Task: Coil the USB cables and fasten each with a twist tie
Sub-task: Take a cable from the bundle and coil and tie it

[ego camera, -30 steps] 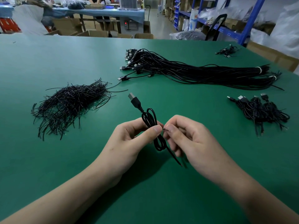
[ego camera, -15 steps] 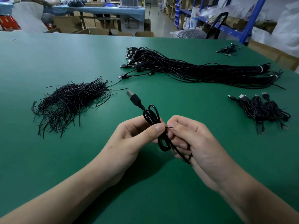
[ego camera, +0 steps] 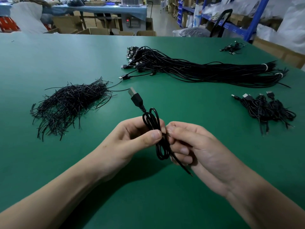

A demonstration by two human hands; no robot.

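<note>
Cable in work: thin black USB cable (ego camera: 152, 124) coiled into a small hank, held above table centre, plug pointing to 11 o'clock.
Left hand (ego camera: 132, 138): pinching the hank at its waist.
Right hand (ego camera: 186, 142): gripping a thin black twist tie (ego camera: 168, 135) at the waist; probably twisting, tie not yet closed.
Done: small heap of tied black cables (ego camera: 267, 109) at 3 o'clock.
Left: big bundle of straight black cables (ego camera: 198, 70) at 1 o'clock.
Supply: pile of loose black ties (ego camera: 69, 103) at 9 o'clock on green table (ego camera: 49, 63).

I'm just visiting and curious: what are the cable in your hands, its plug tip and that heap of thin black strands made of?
Coiled cable: black jacket, likely soft plastic or rubber; it bends in tight loops with a dull sheen.
Plug tip: silvery, likely metal, on a matte black moulded body.
Twist ties: thin black strands, probably plastic-coated wire; they hold kinks, and faint glints show.
</note>
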